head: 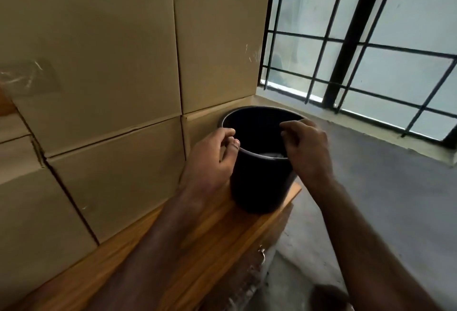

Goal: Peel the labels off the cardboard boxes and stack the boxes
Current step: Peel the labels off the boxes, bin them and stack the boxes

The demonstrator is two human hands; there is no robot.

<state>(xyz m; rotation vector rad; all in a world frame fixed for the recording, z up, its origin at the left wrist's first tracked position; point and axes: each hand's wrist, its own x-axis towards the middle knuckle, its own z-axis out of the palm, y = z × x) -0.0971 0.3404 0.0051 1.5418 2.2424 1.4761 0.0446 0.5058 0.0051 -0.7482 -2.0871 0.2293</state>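
Left hand curled at black bin rim; right hand curled above; stacked boxes just left, bare floor right

Tan cardboard boxes, black bin, seemingly orange-brown striped wooden top

Interior, dim overall. Sole light source: daylight through the barred window at one to three o'clock, its panes pale blue-green and close to washed out, the bars reduced to black silhouettes. Stacked cardboard boxes at nine to twelve o'clock evenly lit in muted tan. A strip of clear tape at nine o'clock shows faint glare. Black bucket at centre, its interior nearly without detail. Both forearms shaded towards six o'clock. Slight softness throughout; motion blur on the right hand. Wide-angle distortion bows box seams and window bars at the edges.
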